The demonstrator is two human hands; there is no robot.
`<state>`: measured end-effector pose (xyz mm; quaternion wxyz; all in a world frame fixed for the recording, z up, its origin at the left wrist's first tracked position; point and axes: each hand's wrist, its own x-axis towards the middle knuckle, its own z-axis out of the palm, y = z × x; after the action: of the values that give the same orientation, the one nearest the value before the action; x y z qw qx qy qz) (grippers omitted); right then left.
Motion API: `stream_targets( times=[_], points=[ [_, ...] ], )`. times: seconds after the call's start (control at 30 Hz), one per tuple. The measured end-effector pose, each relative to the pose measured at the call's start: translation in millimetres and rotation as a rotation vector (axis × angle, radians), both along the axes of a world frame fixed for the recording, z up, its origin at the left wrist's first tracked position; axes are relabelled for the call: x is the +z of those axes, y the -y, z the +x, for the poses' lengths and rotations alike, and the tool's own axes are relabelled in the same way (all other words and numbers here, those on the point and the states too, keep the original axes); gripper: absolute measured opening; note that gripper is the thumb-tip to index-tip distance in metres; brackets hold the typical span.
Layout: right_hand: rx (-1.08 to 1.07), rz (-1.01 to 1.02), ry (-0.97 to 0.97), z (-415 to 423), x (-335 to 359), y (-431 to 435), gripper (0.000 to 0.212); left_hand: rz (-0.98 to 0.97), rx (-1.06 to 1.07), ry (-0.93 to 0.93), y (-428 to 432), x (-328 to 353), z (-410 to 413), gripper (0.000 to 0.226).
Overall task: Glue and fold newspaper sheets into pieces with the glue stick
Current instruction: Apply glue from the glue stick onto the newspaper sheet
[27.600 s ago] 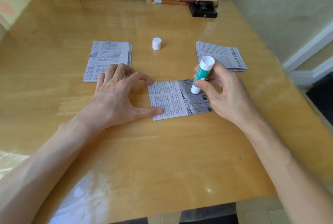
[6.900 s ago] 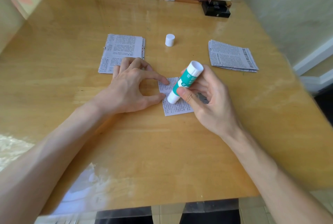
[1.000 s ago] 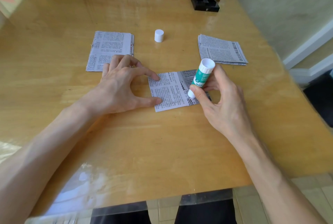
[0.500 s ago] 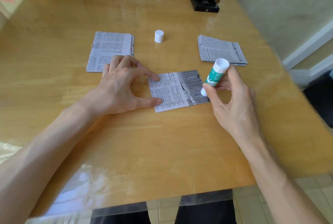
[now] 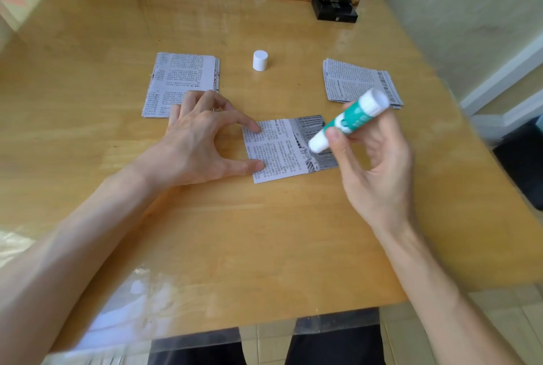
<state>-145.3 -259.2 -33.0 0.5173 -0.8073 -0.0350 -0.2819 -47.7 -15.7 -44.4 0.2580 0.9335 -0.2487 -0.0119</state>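
The right hand [image 5: 379, 164] is holding the glue stick [image 5: 349, 120], with the grip clamped round its green barrel. The stick is lying tilted, its glue end pointing to 8 o'clock and hanging over the dark 3 o'clock part of the newspaper sheet [image 5: 282, 150]; whether it is touching, I cannot tell. The sheet is lying flat on the table [image 5: 264, 247], long axis 9 to 3 o'clock. The left hand [image 5: 199, 141], grip apart, is pressing its 9 o'clock edge. I judge the next stroke should go toward 9 o'clock.
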Motion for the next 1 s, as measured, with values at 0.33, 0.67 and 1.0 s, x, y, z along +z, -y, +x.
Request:
stream_targets(
  times=[0.33, 0.67, 1.0],
  points=[
    [0.255, -0.205, -0.16, 0.5, -6.5, -25.3, 0.027, 0.027, 0.011, 0.024, 1.1, -1.5, -0.5, 0.072],
    [0.288, -0.31, -0.136, -0.7, -5.1, -22.6, 0.027, 0.083, -0.021, 0.027, -0.2, 0.1, -2.0, 0.081],
    [0.292, -0.346, -0.174, -0.8, -2.0, -18.3, 0.03, 0.074, -0.018, 0.003, -1.0, 1.4, -1.7, 0.084]
  ],
)
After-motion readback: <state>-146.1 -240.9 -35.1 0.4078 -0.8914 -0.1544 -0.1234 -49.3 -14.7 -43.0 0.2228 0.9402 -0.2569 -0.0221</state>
